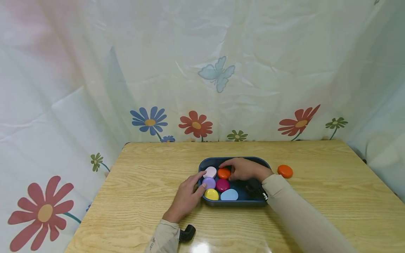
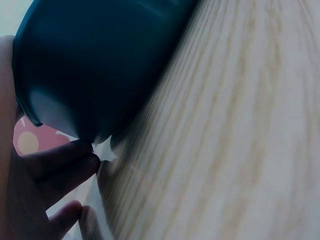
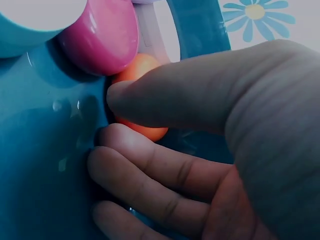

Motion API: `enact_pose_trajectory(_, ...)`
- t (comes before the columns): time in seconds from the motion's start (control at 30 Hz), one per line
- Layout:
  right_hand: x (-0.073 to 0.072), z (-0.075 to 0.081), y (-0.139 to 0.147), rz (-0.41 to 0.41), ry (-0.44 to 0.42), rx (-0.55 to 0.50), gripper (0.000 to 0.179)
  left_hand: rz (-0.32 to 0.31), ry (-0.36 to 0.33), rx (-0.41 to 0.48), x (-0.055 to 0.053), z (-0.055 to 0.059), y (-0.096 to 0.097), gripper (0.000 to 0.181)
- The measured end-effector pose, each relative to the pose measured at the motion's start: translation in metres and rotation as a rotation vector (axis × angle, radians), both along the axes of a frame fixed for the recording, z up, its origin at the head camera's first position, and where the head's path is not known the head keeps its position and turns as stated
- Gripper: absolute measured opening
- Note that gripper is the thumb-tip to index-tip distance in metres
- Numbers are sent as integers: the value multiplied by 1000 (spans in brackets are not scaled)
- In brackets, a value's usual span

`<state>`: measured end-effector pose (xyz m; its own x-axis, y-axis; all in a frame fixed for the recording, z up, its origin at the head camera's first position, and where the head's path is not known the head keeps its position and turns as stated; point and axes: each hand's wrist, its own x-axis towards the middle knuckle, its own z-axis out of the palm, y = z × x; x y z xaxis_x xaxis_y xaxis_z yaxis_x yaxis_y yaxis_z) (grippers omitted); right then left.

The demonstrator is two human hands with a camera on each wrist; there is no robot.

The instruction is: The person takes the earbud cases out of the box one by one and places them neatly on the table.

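A dark blue tray (image 1: pixel 234 203) with rounded corners holds several glossy round discs. My right hand (image 1: pixel 245 169) reaches into it and pinches an orange disc (image 1: pixel 224 173) between thumb and forefinger; the other fingers lie beside it in the right wrist view. Next to that disc are a pale pink disc (image 1: pixel 210 172) and a magenta disc (image 1: pixel 223 185). My left hand (image 1: pixel 185 196) rests on the tray's left edge, its thumb by the purple disc (image 1: pixel 209 183). In the left wrist view, its other fingers (image 2: pixel 65 175) extend along the outer wall.
A yellow disc (image 1: pixel 211 194) and a light blue disc (image 1: pixel 229 194) sit along the tray's near side. Another orange disc (image 1: pixel 285 171) lies on the wooden table (image 1: pixel 152 175), right of the tray. A flowered curtain (image 1: pixel 259 70) hangs behind.
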<state>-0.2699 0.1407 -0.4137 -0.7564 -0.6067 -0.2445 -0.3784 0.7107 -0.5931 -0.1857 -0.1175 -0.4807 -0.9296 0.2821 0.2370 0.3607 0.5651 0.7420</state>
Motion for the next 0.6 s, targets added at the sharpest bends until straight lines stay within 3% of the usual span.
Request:
enact_pose_trajectory(0.27,0,-1,0,9,67,48,44,10,-3,-8,0,0,1,46)
enact_pose_trajectory(0.6,5,0,1,-71,112,200,39,11,-19,4,1,1,1,47)
